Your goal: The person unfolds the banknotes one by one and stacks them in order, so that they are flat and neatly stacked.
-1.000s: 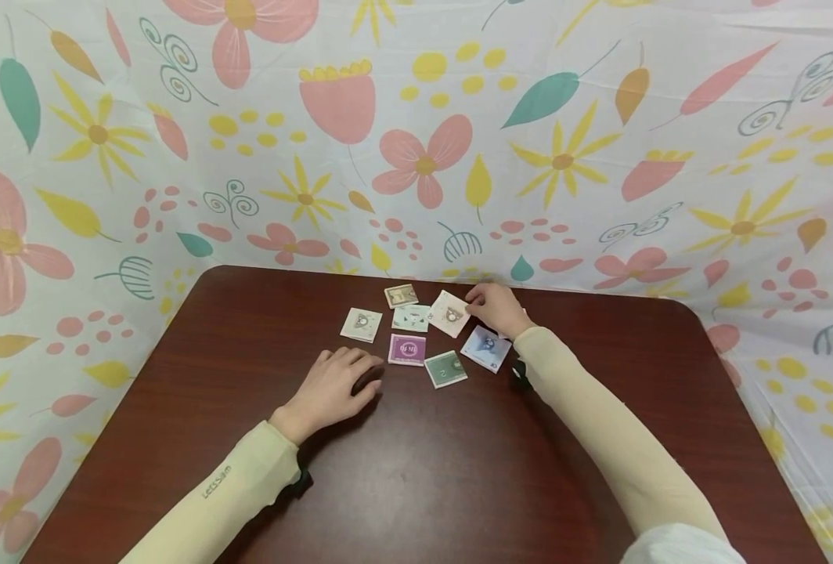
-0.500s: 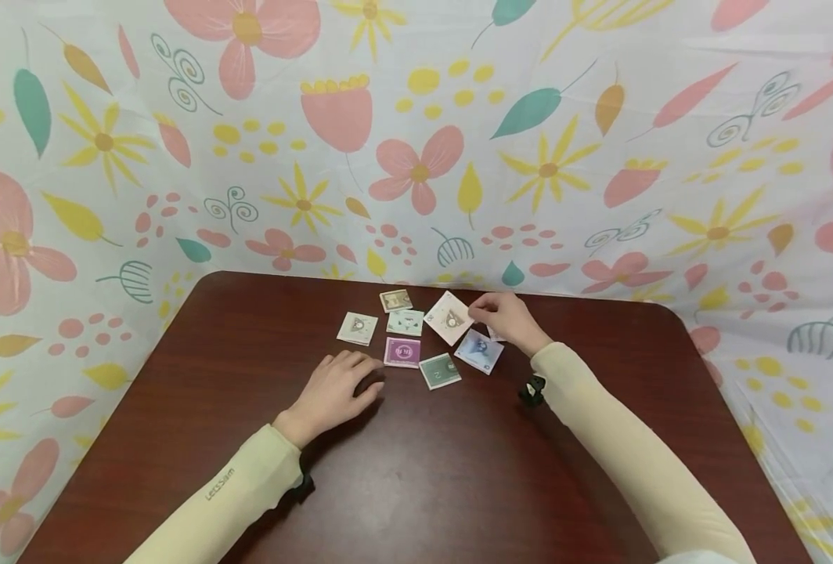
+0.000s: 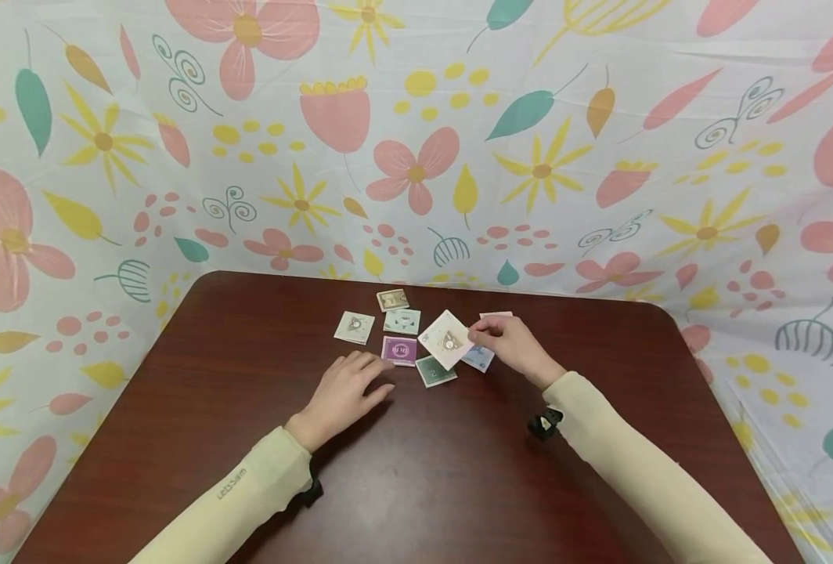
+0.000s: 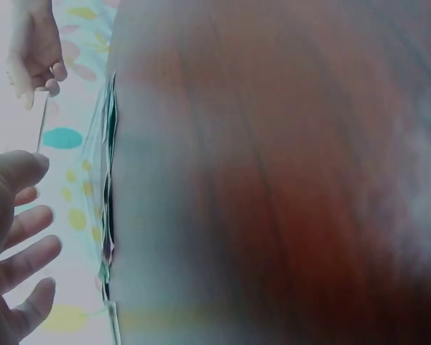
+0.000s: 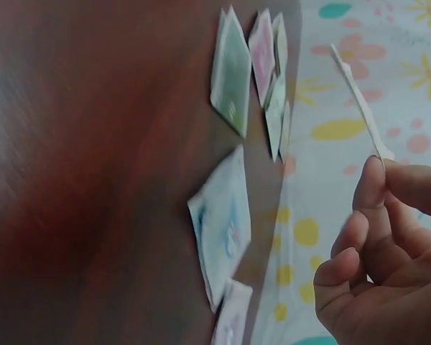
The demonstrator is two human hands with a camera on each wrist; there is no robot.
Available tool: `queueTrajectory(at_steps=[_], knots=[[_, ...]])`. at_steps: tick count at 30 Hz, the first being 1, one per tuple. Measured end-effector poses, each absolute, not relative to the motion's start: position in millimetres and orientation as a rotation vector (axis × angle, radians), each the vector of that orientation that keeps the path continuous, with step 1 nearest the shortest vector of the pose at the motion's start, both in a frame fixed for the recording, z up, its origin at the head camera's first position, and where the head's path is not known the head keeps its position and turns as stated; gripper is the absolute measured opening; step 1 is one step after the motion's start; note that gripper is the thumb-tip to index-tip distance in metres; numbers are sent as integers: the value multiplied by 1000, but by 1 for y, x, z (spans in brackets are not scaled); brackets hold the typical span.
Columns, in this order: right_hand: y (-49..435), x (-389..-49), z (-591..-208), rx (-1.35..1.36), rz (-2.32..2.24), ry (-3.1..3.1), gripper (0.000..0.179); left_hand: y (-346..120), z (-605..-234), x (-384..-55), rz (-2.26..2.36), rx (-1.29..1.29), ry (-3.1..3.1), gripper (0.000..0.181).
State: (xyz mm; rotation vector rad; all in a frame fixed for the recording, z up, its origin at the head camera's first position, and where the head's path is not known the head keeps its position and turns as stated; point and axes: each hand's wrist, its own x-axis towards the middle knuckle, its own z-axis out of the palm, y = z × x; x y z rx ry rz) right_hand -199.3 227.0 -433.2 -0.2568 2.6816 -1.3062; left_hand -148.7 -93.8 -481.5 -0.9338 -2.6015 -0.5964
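So the right hand (image 3: 518,350) has one cream printed square (image 3: 445,338) by its corner, thumb and forefinger pinched tight on it. The other fingers (image 5: 337,269) are just curled loosely underneath, not really helping. My guess is the corner pinch is because the thing is so thin; the right wrist view catches it nearly edge-on, and this grip leaves almost the whole print uncovered. It's up off the table (image 3: 402,501), hiding a bit of the green square (image 3: 434,374) and the blue square (image 3: 481,361) from the head camera.

Left hand (image 3: 341,398) is holding nothing: fingers relaxed and a bit spread, right beside the purple square (image 3: 398,351). Can't tell if a fingertip actually touches it. Probably parked there to be handy without blocking the pile.

The rest lie flat in a loose cluster: mint square (image 3: 402,322) just behind the purple, tan square (image 3: 392,300) behind that, second cream square (image 3: 355,328) off to the left, and a pink square (image 3: 495,315) partly hidden behind the right hand. Looks like they're scattered so most faces can be read without digging.
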Motion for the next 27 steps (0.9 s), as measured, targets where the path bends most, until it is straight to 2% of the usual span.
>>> queueTrajectory(at_steps=[6, 14, 22, 27], knots=[[224, -179, -440, -259, -1438, 2549, 20, -87, -481, -149, -621, -934, -2480, 34], [217, -158, -442, -268, -1555, 2261, 23, -80, -480, -150, -658, -1067, -2345, 48], [212, -149, -442, -310, -1499, 2226, 23, -80, -482, -151, -679, -1265, -2180, 33], [209, -148, -451, -348, -1436, 2329, 20, -80, -483, -149, -673, -1302, -2104, 28]])
